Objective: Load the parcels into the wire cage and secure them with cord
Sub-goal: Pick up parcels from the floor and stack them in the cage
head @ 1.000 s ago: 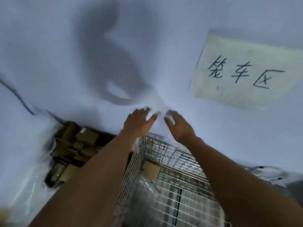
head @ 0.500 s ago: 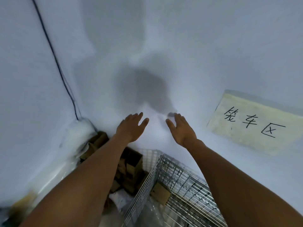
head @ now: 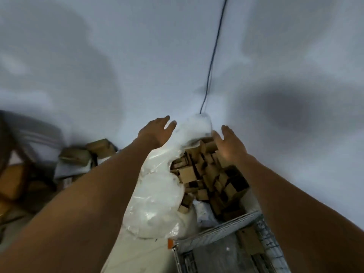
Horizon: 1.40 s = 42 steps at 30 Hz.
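Parcels (head: 208, 174) piled beside wire cage (head: 220, 231); left hand (head: 157, 133) and right hand (head: 229, 143) reach out spread, empty; loading step, next needs gripping one box

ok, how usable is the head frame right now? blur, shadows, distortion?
Head view: motion-smeared overall, worst at the left edge; wide-angle bend curves the black cable. Soft dark shadows blotch the white wall. The left hand, the right hand and the cardboard boxes stay readable; the white plastic bag is blown out with glare, and the wire cage is soft.
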Each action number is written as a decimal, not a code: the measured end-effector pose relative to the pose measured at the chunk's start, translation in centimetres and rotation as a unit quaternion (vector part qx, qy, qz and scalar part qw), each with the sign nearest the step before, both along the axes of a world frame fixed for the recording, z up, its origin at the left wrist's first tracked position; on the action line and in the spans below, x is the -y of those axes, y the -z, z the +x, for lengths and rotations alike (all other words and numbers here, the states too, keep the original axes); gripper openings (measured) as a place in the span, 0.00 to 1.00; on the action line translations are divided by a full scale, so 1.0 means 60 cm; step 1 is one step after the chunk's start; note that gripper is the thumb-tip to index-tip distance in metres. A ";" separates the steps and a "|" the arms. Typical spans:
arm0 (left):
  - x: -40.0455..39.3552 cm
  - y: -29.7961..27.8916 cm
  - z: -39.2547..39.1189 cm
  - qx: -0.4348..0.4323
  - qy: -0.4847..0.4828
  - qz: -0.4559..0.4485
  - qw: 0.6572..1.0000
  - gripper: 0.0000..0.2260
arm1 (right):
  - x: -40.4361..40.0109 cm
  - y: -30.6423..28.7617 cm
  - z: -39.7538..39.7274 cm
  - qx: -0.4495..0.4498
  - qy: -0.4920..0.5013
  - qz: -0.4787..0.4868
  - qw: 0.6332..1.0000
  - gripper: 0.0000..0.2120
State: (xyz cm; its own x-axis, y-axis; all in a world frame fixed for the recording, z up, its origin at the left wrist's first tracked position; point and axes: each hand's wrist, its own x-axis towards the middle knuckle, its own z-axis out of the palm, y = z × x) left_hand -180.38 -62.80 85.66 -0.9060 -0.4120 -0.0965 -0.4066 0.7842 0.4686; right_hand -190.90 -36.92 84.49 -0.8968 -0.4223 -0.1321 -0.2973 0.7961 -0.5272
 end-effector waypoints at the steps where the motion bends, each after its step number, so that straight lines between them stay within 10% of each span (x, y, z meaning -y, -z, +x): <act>1: 0.043 0.000 0.038 0.003 -0.028 -0.005 1.000 0.34 | 0.042 0.001 0.014 0.010 -0.021 -0.012 1.000 0.37; 18: 0.441 -0.033 0.577 -0.013 -0.361 0.084 0.928 0.34 | 0.578 -0.014 0.291 0.055 -0.286 -0.044 0.956 0.36; 42: 0.985 0.381 0.329 -0.021 -0.420 0.258 0.870 0.26 | 1.148 0.320 0.163 0.163 -0.237 0.063 0.956 0.30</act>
